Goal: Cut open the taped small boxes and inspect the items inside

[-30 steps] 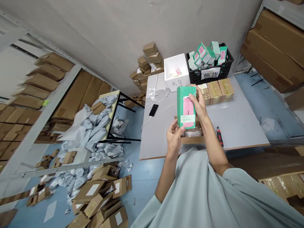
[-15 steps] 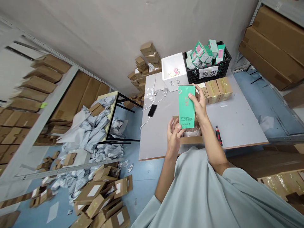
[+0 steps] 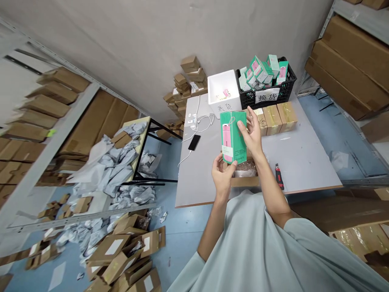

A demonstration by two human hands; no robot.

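Upright between both hands is a green product box [image 3: 233, 136], one edge turned toward me, with a pink bottle pictured on its left face. My left hand [image 3: 222, 174] grips its lower left corner, thumb in front. Higher up, my right hand [image 3: 251, 132] holds the right side, thumb on the front and fingers around the edge. Below, partly hidden by the hands and the green box, an open cardboard box [image 3: 245, 181] with clear wrapping in it sits at the table edge. A red and black utility knife [image 3: 279, 177] lies to the right of my right forearm.
A black crate [image 3: 285, 91] full of similar green boxes stands at the table's back, beside a white foam bin [image 3: 223, 89]. Taped cartons [image 3: 278, 117] sit before the crate. A phone [image 3: 194, 142] and white cable [image 3: 206, 118] lie left. Opened cartons [image 3: 121, 255] litter the floor.
The green box has been turned in my hands, so the face with the pink bottle now shows beside the text face. It has shifted slightly left. Both hands still hold it.
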